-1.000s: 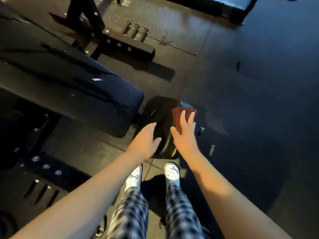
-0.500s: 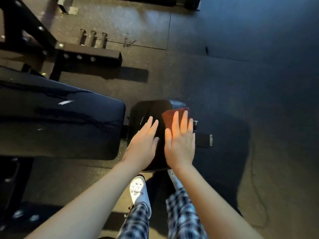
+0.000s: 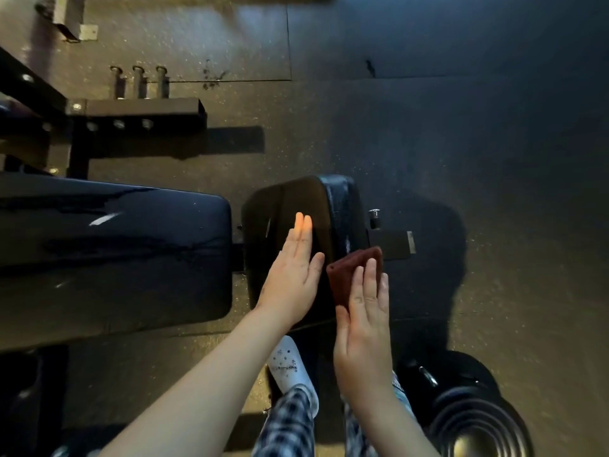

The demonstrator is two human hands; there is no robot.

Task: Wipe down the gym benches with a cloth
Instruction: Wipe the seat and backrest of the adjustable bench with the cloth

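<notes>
Standing at the foot of the bench. My left hand (image 3: 291,278) lies flat on the seat pad (image 3: 286,206), fingers straight and together, grasping nothing; I judge it steadies the pad against the push of the wipe. My right hand (image 3: 362,328) is flat as well, fingers extended, pressing the cloth (image 3: 351,270) against the pad's near right edge rather than clutching it, so a broad face of fabric meets the vinyl. Cloth: reddish-brown, folded to a small thick rectangle, matte and nubbly. Seat pad: black, smooth, with rounded corners; a pale streaky sheen runs along its right side, perhaps damp. The long back pad (image 3: 115,252) to the left is the same glossy black, with light glinting off it. The floor (image 3: 428,127) is speckled rubber matting. Ribbed weight plates (image 3: 478,423) lie stacked by my right foot.
</notes>
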